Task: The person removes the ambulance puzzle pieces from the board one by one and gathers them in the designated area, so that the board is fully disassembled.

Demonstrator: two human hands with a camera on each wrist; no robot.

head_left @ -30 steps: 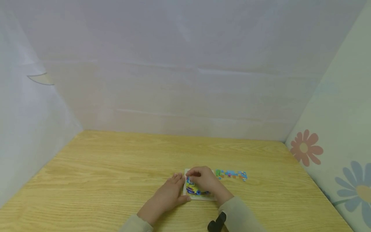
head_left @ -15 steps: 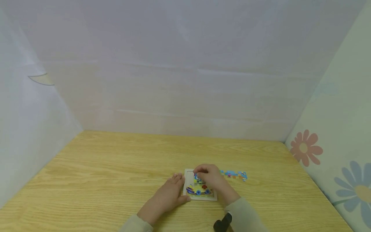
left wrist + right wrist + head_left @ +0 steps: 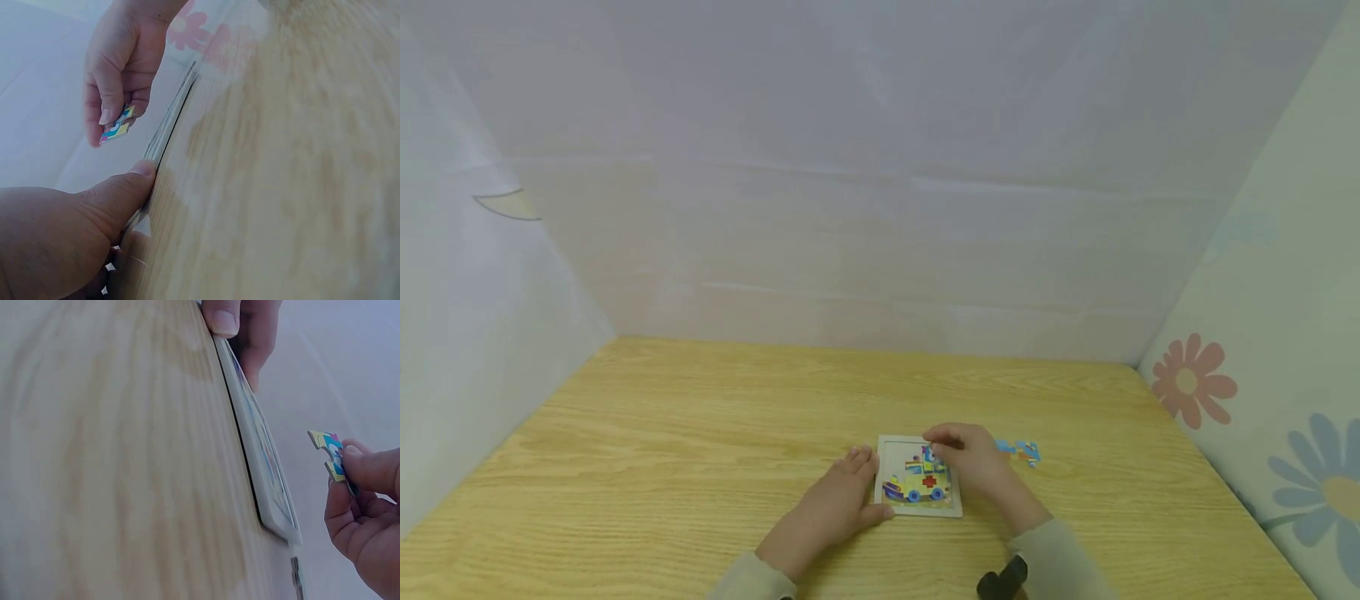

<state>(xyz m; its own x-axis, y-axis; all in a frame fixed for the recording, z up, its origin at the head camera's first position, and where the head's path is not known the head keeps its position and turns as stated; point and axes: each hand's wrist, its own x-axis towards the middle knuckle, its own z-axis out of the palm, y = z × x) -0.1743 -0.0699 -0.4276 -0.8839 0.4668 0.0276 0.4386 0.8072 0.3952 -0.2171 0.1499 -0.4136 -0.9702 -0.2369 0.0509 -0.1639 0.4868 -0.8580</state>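
A square puzzle board (image 3: 920, 512) with a pale frame lies on the table, a picture of a yellow vehicle with blue wheels and a red cross partly laid in it. My left hand (image 3: 838, 504) rests along its left side, fingers straight, thumb on the near edge. In the right wrist view, that thumb (image 3: 224, 322) touches the frame. Above the board's right part, my right hand (image 3: 977, 460) pinches a puzzle piece (image 3: 335, 464) between thumb and fingers. Yellow, blue and pink show on this piece, which is clear of the board in both wrist views.
Several loose blue puzzle pieces (image 3: 1027, 452) lie right of the board, partly hidden by my right hand. The wooden table (image 3: 700, 433) meets a pale back wall (image 3: 880, 250) and a flower-patterned side wall (image 3: 1300, 333).
My right hand has moved rightward over the board with the puzzle piece, uncovering more of the vehicle picture and covering some loose pieces. My left hand stays in place.
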